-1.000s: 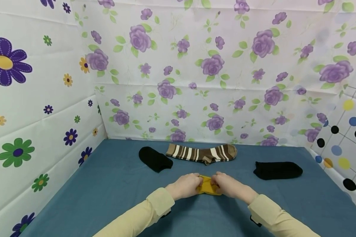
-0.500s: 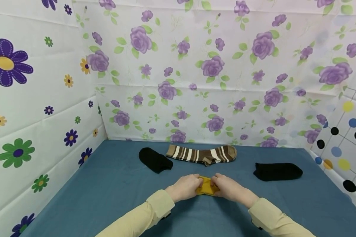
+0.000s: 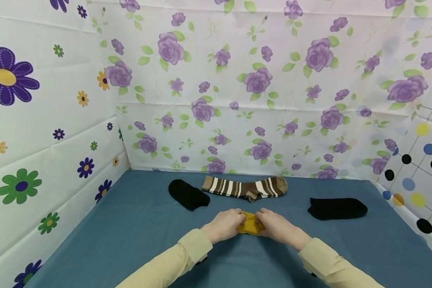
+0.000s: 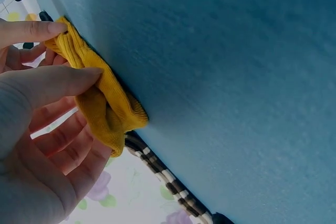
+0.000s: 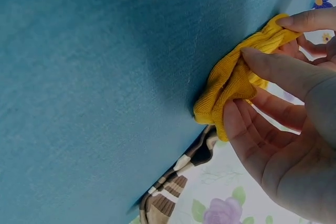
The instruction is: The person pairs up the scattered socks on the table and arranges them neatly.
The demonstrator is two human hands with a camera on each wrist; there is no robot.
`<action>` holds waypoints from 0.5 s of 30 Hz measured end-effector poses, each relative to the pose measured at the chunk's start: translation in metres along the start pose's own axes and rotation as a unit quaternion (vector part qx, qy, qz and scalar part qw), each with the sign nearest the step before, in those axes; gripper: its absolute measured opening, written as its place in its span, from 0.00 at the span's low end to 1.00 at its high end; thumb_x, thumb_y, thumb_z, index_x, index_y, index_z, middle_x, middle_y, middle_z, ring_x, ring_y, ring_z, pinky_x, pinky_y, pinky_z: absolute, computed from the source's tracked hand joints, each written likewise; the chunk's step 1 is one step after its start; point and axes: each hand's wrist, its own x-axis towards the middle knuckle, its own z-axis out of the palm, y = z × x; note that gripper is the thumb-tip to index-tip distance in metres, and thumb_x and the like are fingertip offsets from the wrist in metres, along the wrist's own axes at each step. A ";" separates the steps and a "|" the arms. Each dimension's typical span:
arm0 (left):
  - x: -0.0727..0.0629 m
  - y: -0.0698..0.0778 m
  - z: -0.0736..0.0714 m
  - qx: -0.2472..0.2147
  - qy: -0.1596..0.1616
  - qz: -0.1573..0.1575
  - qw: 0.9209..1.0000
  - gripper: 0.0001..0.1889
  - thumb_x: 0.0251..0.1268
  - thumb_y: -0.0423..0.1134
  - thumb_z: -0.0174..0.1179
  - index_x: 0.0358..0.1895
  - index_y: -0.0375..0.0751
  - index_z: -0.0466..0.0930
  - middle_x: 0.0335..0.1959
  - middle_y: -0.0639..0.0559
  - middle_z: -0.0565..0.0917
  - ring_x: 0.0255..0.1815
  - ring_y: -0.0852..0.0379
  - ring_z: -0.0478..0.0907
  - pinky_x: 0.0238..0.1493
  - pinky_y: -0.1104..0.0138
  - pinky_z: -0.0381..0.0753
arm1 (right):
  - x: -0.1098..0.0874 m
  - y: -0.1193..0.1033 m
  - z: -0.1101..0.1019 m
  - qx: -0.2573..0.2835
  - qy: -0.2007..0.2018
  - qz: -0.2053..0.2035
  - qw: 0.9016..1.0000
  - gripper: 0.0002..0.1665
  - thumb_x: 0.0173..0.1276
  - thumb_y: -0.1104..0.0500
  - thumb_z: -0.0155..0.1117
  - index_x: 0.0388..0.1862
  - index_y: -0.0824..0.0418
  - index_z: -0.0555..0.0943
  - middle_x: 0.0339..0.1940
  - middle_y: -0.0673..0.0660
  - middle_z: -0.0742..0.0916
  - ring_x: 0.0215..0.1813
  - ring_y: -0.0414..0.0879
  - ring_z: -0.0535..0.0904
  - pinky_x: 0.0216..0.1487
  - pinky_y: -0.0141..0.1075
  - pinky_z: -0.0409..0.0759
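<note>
A yellow ribbed sock [image 3: 250, 224], folded and bunched, is stretched between both hands near the middle of the blue table. My left hand [image 3: 223, 226] pinches its left end, thumb on the near side and fingers behind, as the left wrist view shows with the sock [image 4: 107, 100] in loose folds. At the opposite end, my right hand [image 3: 276, 227] pinches the sock in the same way. The right wrist view has the right thumb [image 5: 278, 69] pressed on the yellow fabric [image 5: 231, 80]. Part of the sock is hidden behind the fingers.
Beyond the hands lies a brown, white and tan striped sock [image 3: 245, 189], flat along the back. One black sock [image 3: 188, 194] lies to its left, another black sock [image 3: 337, 209] to the right. Patterned cloth walls [image 3: 216, 92] enclose the blue table [image 3: 137, 240] on three sides.
Both hands stay on the yellow sock and shift only slightly, first a little down and then up in the view. Its folds change a bit; the other socks lie as before.
</note>
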 end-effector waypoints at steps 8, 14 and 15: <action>0.006 -0.002 0.003 0.029 -0.001 -0.017 0.999 0.04 0.60 0.33 0.59 0.37 0.44 0.78 0.28 0.53 0.71 0.24 0.61 0.66 0.26 0.74 0.70 | 0.007 0.005 0.003 -0.010 0.004 0.020 1.000 0.14 0.48 0.66 0.73 0.31 0.62 0.75 0.25 0.50 0.70 0.26 0.43 0.66 0.26 0.35 0.70; 0.012 -0.007 0.006 0.041 0.000 -0.029 0.999 0.05 0.61 0.33 0.58 0.39 0.44 0.78 0.29 0.53 0.72 0.25 0.60 0.67 0.26 0.74 0.70 | 0.014 0.008 0.002 -0.016 0.016 0.021 1.000 0.14 0.49 0.66 0.72 0.30 0.63 0.75 0.25 0.51 0.71 0.26 0.43 0.67 0.26 0.35 0.70; 0.013 -0.008 0.006 0.041 -0.001 -0.031 0.999 0.04 0.61 0.33 0.58 0.39 0.44 0.78 0.28 0.53 0.71 0.25 0.60 0.67 0.26 0.73 0.70 | 0.015 0.009 0.002 -0.017 0.016 0.022 0.999 0.14 0.49 0.66 0.72 0.31 0.63 0.75 0.25 0.51 0.71 0.26 0.43 0.67 0.26 0.35 0.70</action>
